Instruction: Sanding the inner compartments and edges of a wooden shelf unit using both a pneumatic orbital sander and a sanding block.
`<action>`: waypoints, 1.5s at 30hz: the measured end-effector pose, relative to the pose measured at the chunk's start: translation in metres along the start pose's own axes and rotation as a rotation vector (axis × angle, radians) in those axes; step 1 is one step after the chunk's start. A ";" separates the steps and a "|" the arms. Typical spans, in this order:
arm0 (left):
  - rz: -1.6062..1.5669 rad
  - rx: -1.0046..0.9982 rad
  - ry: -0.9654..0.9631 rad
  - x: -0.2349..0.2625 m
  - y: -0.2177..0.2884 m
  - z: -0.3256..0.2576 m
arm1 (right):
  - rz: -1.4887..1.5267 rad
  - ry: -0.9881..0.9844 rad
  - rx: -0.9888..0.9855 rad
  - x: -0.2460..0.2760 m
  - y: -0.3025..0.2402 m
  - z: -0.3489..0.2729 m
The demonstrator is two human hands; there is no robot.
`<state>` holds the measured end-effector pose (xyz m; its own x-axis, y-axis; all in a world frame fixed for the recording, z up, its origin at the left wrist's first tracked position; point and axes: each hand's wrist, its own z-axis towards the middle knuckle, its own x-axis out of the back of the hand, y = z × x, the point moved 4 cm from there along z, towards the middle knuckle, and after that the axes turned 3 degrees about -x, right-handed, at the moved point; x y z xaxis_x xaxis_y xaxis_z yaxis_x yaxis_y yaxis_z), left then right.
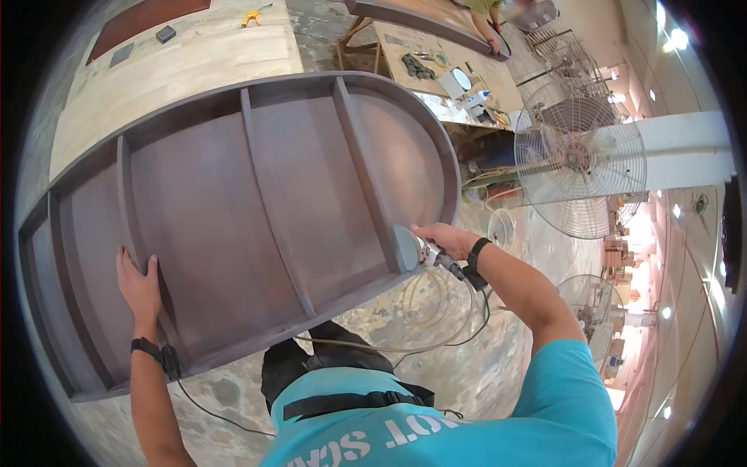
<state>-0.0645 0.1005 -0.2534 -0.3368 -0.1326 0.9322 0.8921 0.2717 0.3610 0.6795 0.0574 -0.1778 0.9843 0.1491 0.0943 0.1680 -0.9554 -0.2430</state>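
Shelved frame (pixel 194 179) smooth, wood-like, faint satin sheen; sander (pixel 428 251) shiny metal; fan guard (pixel 580 158) metal wire

The wide fisheye head view looks down from close above the brown frame (pixel 198 194).

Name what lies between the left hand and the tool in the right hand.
In the head view: one thin divider, with brown panel on either side.

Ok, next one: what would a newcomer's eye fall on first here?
Probably the big brown shelf, round at its right end, which fills the left and middle of the view. Then the sander in the right hand, at the shelf's near edge by the rounded end, while the left hand is at a divider further left. The large caged fan stands out at upper right.
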 end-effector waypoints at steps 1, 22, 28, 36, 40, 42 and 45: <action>-0.001 0.009 0.003 0.000 -0.003 0.000 | -0.009 -0.001 0.000 -0.001 -0.001 -0.001; -0.093 0.061 0.019 0.011 -0.001 -0.003 | -2.540 0.627 0.981 -0.212 -0.093 -0.022; -0.144 0.078 0.011 0.015 -0.005 -0.007 | -2.652 0.534 0.861 -0.227 -0.030 -0.031; -0.184 0.108 -0.016 0.021 0.001 -0.006 | -2.613 0.496 0.832 -0.219 -0.045 -0.022; -0.194 0.128 -0.007 0.025 0.004 -0.003 | -2.599 0.661 0.989 -0.217 -0.106 -0.007; -0.205 0.128 -0.011 0.027 0.009 -0.002 | -2.560 0.697 0.897 -0.213 -0.141 0.013; -0.200 0.126 0.013 0.023 -0.001 -0.007 | -2.615 0.771 0.862 -0.220 -0.200 0.026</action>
<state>-0.0706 0.0905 -0.2323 -0.4980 -0.2078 0.8419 0.7635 0.3552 0.5393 0.4309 0.2220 -0.1756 -0.8191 -0.1831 0.5436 0.2482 0.7412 0.6237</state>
